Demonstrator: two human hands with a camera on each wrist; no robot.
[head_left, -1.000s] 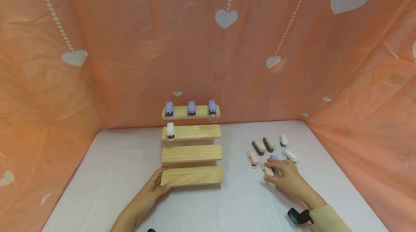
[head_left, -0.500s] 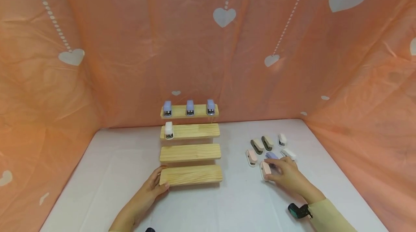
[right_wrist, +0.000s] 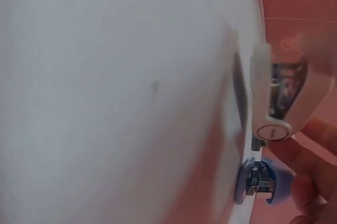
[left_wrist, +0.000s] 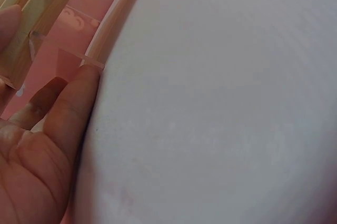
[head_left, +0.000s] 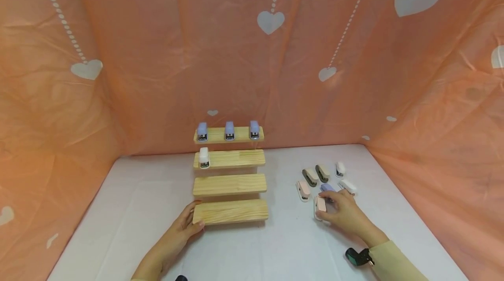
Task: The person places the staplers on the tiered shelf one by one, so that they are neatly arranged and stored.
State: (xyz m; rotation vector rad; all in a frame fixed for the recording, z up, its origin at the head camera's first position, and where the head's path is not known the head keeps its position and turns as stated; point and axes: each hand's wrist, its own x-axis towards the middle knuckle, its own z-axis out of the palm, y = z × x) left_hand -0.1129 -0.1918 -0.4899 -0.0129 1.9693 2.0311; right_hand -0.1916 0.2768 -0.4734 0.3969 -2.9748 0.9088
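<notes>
On the left, my left hand grips the left end of the lowest wooden shelf, thumb on its front and fingers behind. The left wrist view shows a clear plastic support against those fingers. Over on the right, my right hand pinches a pale pink mini stapler between thumb and index finger. In the right wrist view this stapler stands close over the white table, its shadow beside it. A purple stapler lies just behind, partly hidden by the hand.
Around the right hand lie another pink stapler, two beige-and-grey staplers and two white staplers. Three purple staplers stand on the top shelf. One white stapler is on the second shelf.
The pink stapler under my right hand has turned slightly more upright in the head view, and more of the purple one shows. My left hand keeps its grip on the shelf.
</notes>
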